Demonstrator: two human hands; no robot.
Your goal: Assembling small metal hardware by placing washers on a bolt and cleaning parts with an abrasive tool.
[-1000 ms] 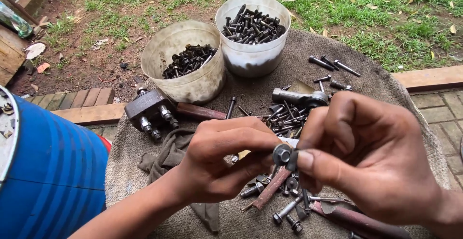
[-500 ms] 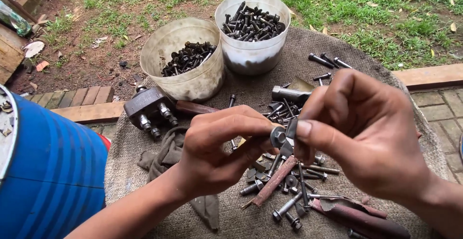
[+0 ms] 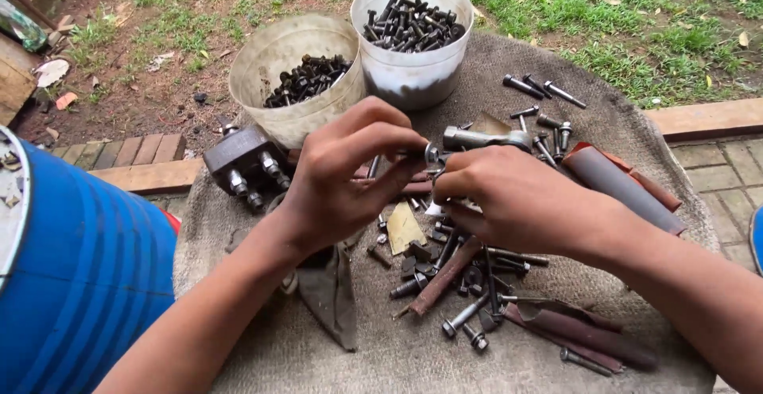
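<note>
Where the fingertips of both hands meet above the burlap-covered surface point(image 3: 556, 68), a small metal ring-shaped part point(image 3: 431, 156) sits pinched between them. The left hand point(image 3: 342, 179) grips it from the left with thumb and forefinger, and the right hand point(image 3: 517, 203) closes on it from the right. Loose bolts point(image 3: 469, 283) lie scattered just beneath. Behind stand two pale plastic tubs point(image 3: 278, 52) of dark fasteners, a grey metal block point(image 3: 246, 164) beside them, and a blue drum point(image 3: 87, 283) at left.

Both hands point(image 3: 445, 191) pinch a small metal ring point(image 3: 431, 156) above scattered bolts point(image 3: 465, 283)
</note>
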